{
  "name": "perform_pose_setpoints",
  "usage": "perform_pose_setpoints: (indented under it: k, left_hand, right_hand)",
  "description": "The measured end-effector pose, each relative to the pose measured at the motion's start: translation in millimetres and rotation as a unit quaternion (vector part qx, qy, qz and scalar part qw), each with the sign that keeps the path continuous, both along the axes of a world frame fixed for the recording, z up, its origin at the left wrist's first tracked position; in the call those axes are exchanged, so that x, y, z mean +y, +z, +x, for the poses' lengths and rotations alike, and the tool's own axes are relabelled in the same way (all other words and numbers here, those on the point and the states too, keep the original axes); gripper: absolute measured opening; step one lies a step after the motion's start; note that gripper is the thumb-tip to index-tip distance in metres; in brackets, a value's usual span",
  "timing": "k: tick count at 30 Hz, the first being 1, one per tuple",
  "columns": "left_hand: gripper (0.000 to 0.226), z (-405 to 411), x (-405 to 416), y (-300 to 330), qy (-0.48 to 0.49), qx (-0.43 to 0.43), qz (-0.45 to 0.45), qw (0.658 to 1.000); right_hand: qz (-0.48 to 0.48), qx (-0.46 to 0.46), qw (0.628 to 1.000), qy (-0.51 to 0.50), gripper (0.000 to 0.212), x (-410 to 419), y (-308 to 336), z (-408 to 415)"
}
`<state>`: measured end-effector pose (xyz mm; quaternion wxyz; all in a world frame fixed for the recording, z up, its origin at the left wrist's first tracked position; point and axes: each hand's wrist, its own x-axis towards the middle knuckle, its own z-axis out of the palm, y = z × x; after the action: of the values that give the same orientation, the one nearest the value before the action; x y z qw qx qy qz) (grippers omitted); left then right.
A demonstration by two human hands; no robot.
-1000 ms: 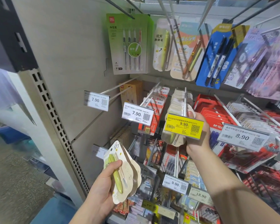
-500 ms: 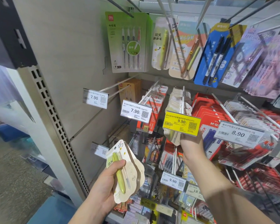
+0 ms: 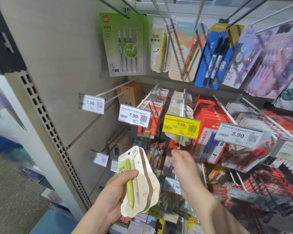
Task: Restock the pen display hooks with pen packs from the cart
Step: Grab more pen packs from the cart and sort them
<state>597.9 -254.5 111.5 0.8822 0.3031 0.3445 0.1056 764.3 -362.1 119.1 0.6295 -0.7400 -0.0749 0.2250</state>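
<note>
A white wire display hook [image 3: 183,105] behind a yellow 9.90 price tag [image 3: 181,126] carries matching cream packs. At its seven o'clock, the left hand [image 3: 112,198] grips a fanned stack of cream card packs with green pens [image 3: 139,181], long axis upright. The right hand [image 3: 184,164], fingers loosely spread and holding nothing, hovers nearer the hook, just at the stack's two o'clock.

In front of me stands a beige display panel [image 3: 61,53] with a perforated upright [image 3: 46,125] on its left edge. White hooks [image 3: 183,102] jut from it, each carrying hanging pen packs: cream packs [image 3: 178,105] behind a yellow 9.90 price tag [image 3: 181,126], red packs [image 3: 208,112] to their right, a green pack [image 3: 125,44] on the row above.
</note>
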Motion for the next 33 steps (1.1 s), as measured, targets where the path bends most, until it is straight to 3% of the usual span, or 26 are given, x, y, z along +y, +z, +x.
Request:
perform_pose_setpoints:
  k: [9,20,27,30,33]
  left_hand:
    - [0.059,13.4,-8.0,1.9,-0.057,-0.030,0.057,0.996]
    - [0.052,20.7,-11.5,-2.9,-0.100,-0.028,0.109,0.989]
    - [0.048,22.6,-10.1,-4.0,-0.097,-0.027,0.109,0.989]
    - [0.043,23.7,-9.6,-3.8,-0.095,-0.022,0.117,0.988]
    - [0.037,25.2,-8.1,-3.0,-0.075,-0.010,0.126,0.989]
  right_hand:
    - [0.034,0.141,0.980,0.138,0.034,3.9,7.7,-11.1]
    - [-0.050,0.027,0.984,0.172,0.020,-0.6,3.4,-5.6]
    - [0.005,0.026,0.991,0.128,0.016,-9.4,9.0,-1.3]
    - [0.024,0.026,0.995,0.090,0.026,-9.4,6.6,2.2]
    - [0.051,0.023,0.997,0.054,0.017,-11.1,7.6,6.2]
